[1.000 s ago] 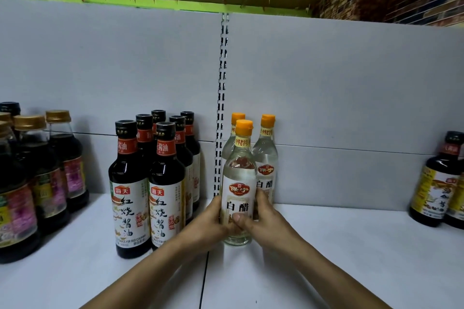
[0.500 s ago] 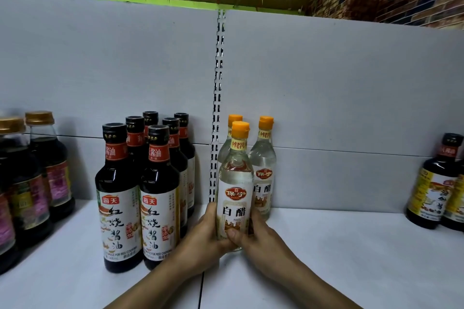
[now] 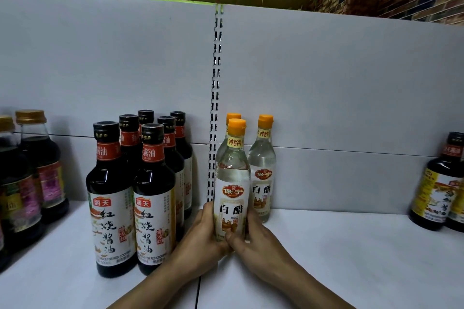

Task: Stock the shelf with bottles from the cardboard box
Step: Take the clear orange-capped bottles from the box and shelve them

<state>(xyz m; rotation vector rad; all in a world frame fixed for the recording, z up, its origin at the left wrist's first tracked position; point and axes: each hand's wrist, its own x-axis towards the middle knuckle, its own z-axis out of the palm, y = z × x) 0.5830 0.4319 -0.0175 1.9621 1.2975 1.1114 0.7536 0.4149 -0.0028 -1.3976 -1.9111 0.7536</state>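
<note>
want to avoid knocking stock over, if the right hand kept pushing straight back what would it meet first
Probably the clear bottle standing behind-right of the held bottle; the right hand points toward it. Depth is unclear.

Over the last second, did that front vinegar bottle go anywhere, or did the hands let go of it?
The front clear bottle has been slid a little further back, closer to the two clear bottles behind it. Left hand and right hand still clasp its base from either side; nothing was released. The dark soy sauce bottles beside it and the white shelf look unchanged; the rest is just the camera shifting.
</note>
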